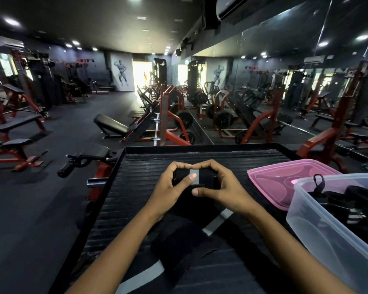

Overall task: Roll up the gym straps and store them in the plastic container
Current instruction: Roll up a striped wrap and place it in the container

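Head view shows both hands at frame centre on a ribbed black platform (136, 187). The left hand (170, 187) and right hand (219, 187) pinch a partly rolled black gym strap (204, 177) with a grey stripe; its loose tail (217, 221) runs down toward the lower frame, so this roll looks unfinished. At right, the clear plastic container (310, 230) already holds several dark straps (348, 200). Its pink lid (285, 181) lies beside it.
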Tool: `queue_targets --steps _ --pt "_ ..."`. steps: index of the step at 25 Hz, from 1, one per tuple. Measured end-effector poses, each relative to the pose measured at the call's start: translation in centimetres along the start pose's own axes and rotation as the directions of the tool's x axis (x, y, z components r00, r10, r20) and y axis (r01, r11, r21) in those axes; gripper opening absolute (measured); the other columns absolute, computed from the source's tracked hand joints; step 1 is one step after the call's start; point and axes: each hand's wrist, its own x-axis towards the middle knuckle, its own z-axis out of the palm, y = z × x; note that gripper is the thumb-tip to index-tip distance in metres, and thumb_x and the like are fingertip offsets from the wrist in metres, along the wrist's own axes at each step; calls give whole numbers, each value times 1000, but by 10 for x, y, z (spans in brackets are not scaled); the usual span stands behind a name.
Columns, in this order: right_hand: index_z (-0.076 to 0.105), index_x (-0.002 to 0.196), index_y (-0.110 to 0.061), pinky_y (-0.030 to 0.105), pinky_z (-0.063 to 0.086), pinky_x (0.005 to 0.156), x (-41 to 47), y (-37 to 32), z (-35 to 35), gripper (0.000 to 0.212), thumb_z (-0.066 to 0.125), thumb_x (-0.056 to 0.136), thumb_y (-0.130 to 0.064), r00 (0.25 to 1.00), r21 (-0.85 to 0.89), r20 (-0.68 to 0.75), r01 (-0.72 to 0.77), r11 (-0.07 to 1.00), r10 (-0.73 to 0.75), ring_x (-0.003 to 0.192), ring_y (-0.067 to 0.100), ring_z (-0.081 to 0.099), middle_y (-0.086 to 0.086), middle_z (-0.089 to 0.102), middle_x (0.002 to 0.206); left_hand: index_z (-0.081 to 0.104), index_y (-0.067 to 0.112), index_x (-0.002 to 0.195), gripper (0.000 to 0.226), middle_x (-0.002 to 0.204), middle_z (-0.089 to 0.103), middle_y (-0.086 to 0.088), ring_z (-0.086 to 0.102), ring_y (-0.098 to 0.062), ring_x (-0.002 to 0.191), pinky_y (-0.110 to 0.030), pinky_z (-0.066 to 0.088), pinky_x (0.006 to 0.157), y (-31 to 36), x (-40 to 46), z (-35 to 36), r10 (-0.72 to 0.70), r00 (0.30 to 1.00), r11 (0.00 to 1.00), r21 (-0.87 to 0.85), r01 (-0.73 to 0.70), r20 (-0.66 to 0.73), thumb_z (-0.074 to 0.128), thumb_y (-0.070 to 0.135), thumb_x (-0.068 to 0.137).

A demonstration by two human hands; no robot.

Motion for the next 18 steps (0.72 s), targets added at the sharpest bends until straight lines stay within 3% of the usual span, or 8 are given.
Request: queue_targets --steps 4,7,9,12,15,18 --pt "68 103 -11 27 53 84 1 0 -9 29 78 76 -6 996 104 -73 -39 994 46 95 16 68 3 71 100 58 27 114 55 116 65 2 62 -17 112 -44 51 99 0 -1 -6 13 990 1000 -27 -9 141 83 29 65" --pt "67 100 -5 27 55 80 1 0 -7 25 77 77 -6 988 171 -115 -78 982 99 88 17 68 9 71 95 56 32 121 63 122 62 6 59 -12 116 -38 50 100 0 -2 -4 64 991 998 -11 -63 120 84 24 65" --pt "66 98 0 34 54 77 2 0 -6 25 76 77 -7 967 304 -139 -164 939 214 84 23 67 12 70 89 55 34 126 68 127 57 9 55 -9 122 -33 48 102 1 0 -5 119 985 991 42 -125 123 84 21 67" --pt "66 96 -2 34 51 70 2 1 -5 22 74 79 -13 937 401 -94 -274 874 337 80 27 64 10 69 84 63 31 118 58 121 61 10 57 -11 119 -38 48 102 1 0 -6 161 982 981 93 -170 95 85 25 65" --pt "63 101 -9 21 52 72 -1 -3 -4 25 75 80 -13 971 300 -3 -226 927 238 85 16 66 0 68 91 66 30 110 44 112 68 13 63 -5 108 -25 49 92 0 0 -7 184 983 974 128 -185 26 83 19 71" --pt "54 123 -17 16 47 89 -2 -5 -8 57 79 74 -3 995 88 71 -81 993 75 110 7 59 -2 61 119 67 35 96 21 95 71 10 67 -7 92 -23 51 81 1 1 -11 131 991 987 98 -130 -2 76 34 77"
